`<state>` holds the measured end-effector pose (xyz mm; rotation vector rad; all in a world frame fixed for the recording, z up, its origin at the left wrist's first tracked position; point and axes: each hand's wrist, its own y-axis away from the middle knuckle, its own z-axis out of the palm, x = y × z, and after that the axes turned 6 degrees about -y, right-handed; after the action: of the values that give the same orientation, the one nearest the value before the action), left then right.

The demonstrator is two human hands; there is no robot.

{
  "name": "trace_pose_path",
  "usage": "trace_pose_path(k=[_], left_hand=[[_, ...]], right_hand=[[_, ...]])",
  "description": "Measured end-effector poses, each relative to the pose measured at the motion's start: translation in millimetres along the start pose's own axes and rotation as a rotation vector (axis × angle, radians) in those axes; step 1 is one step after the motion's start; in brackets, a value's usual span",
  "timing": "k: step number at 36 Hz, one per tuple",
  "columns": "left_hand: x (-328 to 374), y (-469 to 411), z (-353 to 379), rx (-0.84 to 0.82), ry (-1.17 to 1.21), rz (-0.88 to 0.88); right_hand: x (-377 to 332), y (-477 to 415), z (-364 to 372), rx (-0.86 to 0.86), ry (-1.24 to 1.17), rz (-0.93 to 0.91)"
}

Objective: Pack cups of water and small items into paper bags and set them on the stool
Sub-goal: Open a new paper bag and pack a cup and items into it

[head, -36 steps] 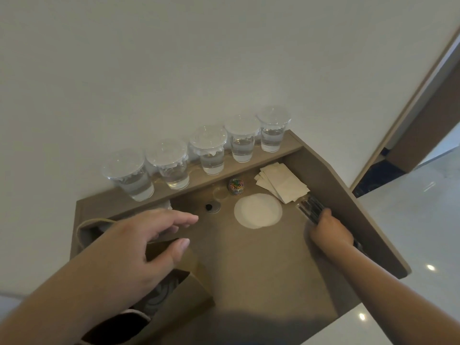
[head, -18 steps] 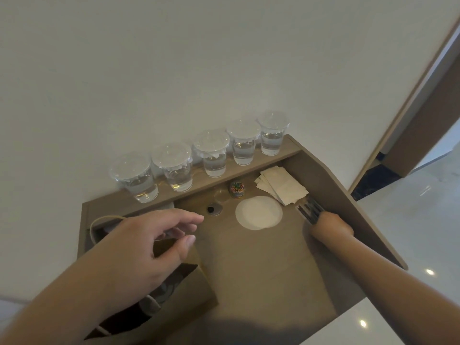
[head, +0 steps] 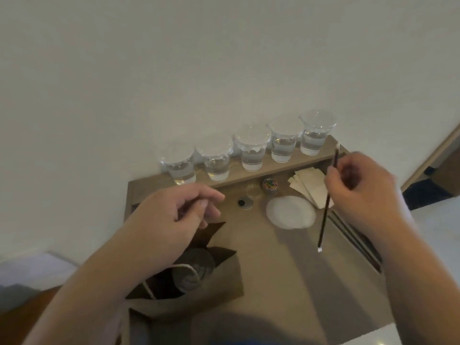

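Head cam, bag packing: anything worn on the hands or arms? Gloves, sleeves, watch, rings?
Nothing worn in view. The left hand and right hand are bare: no gloves, and no rings show. The left forearm and right forearm are bare to the frame edge, with no sleeve, watch or wristband visible.

No text, label, brand, number or sign can be read. The small round container with a multicoloured pattern (head: 270, 184), right of centre in the frame below the row of clear plastic cups of water (head: 252, 150), is too blurred to show any lettering.
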<state>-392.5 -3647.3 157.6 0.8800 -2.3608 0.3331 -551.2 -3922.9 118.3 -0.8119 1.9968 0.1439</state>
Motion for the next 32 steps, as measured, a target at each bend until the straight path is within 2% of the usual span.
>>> trace_pose_path(k=[4,8,11,14,17,22,25,28,32], left_hand=[[-16,17,-15,-0.019,-0.038,-0.079],[-43,36,-24,-0.100,-0.094,-0.188],[-64,47,-20,-0.106,-0.184,-0.213],[-75,57,-17,-0.061,-0.196,-0.218],[-79,65,-17,0.059,-0.130,-0.253],[-88,76,-19,0.151,-0.093,-0.291],[-93,79,-20,0.165,-0.060,-0.285],[-95,80,-20,0.155,-0.034,-0.270],[-94,79,-19,0.150,-0.044,-0.225]], right_hand=[[-83,24,0,-0.019,-0.393,-0.258],[-126,40,16,-0.217,-0.641,-0.377],[-139,49,45,-0.395,-0.571,-0.431],[-138,60,81,-0.583,-0.250,-0.431],[-134,72,110,-0.616,-0.020,-0.457],[-123,71,134,-0.748,0.037,-0.396],[-121,70,141,-0.964,0.124,-0.288],[-122,71,145,-1.147,0.062,-0.181],[-120,67,142,-1.003,-0.127,-0.162]])
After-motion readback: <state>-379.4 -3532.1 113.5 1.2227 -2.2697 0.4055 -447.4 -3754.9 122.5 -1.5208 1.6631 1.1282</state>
